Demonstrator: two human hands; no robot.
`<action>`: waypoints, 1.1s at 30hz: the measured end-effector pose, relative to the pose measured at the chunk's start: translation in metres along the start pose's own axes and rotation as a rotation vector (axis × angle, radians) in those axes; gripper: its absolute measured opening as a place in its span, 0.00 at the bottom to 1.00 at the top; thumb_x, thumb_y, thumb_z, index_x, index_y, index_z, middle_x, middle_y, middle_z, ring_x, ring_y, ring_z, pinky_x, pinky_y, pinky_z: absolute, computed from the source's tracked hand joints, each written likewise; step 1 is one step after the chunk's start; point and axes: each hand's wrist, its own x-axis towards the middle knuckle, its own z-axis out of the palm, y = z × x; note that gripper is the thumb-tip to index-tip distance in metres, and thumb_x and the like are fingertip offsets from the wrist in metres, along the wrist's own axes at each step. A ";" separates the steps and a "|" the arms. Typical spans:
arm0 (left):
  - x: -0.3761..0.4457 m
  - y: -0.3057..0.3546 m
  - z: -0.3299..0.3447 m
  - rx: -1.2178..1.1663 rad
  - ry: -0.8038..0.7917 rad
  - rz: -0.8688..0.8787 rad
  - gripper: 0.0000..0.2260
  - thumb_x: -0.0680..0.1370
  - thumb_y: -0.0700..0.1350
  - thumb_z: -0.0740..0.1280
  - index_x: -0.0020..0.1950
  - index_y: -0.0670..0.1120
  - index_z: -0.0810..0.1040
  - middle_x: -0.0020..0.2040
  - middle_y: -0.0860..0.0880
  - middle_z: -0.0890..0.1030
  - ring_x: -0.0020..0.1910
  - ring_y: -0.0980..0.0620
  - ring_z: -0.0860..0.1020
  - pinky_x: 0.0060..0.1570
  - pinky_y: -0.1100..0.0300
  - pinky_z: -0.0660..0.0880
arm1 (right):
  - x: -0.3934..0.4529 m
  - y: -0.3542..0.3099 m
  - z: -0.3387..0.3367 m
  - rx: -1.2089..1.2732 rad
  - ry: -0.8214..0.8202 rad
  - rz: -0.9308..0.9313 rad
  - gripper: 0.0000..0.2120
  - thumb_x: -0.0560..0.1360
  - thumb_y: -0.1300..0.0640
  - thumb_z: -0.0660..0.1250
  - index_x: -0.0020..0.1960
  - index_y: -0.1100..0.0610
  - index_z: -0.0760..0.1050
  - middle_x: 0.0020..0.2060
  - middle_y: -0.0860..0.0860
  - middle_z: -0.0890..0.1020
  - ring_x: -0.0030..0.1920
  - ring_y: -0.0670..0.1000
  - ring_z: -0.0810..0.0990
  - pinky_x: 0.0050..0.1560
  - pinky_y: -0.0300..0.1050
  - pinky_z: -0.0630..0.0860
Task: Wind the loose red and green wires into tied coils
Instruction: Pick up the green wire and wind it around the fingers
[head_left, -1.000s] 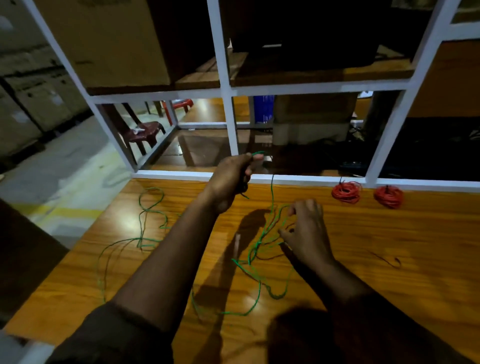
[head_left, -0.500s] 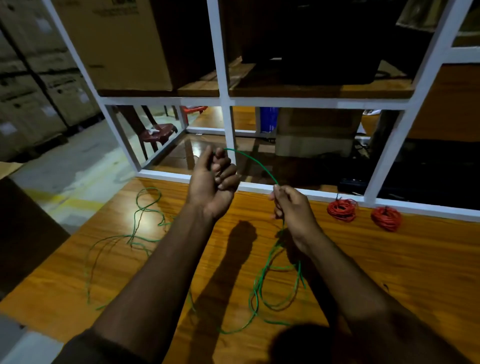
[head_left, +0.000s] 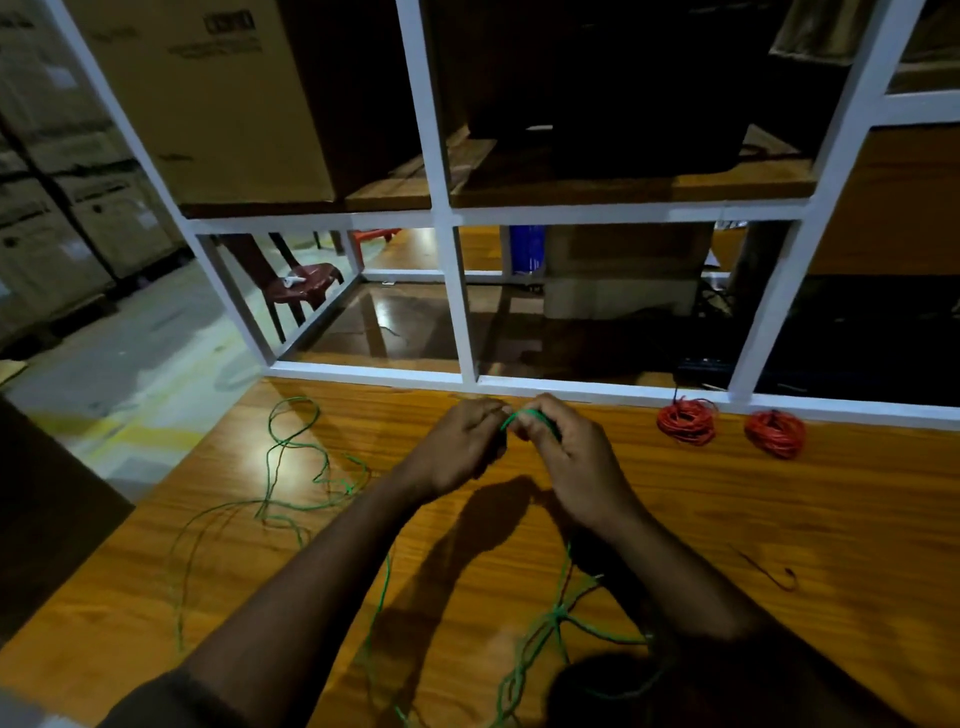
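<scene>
**A storeroom or warehouse workbench**

I work at a wooden table (head_left: 779, 509) inside a dim storage building. On the far left, big cardboard cartons (head_left: 62, 218) stand stacked on a concrete floor (head_left: 130, 353). A white shelf frame (head_left: 457, 291) behind the table holds another carton (head_left: 208, 98). A red plastic stool (head_left: 306, 283) stands beyond.
</scene>
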 end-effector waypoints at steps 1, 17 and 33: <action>-0.003 0.001 -0.002 -0.098 -0.031 -0.042 0.19 0.86 0.46 0.54 0.38 0.47 0.76 0.30 0.51 0.69 0.25 0.53 0.64 0.28 0.57 0.60 | 0.004 0.002 0.000 0.009 0.018 0.011 0.08 0.83 0.57 0.62 0.46 0.56 0.76 0.39 0.51 0.79 0.41 0.48 0.78 0.42 0.43 0.72; -0.005 0.025 -0.090 -0.801 0.072 0.130 0.12 0.86 0.43 0.53 0.50 0.46 0.75 0.73 0.44 0.73 0.75 0.50 0.68 0.76 0.53 0.60 | -0.014 -0.025 0.080 -0.033 -0.243 0.154 0.17 0.85 0.48 0.55 0.39 0.50 0.70 0.31 0.41 0.72 0.33 0.39 0.70 0.37 0.37 0.66; -0.014 0.016 -0.051 -1.329 -0.490 -0.109 0.11 0.83 0.44 0.58 0.44 0.44 0.75 0.27 0.52 0.72 0.22 0.57 0.73 0.32 0.62 0.74 | 0.037 -0.008 0.037 -0.071 0.276 0.177 0.15 0.84 0.50 0.58 0.40 0.51 0.72 0.31 0.44 0.74 0.32 0.42 0.70 0.35 0.44 0.66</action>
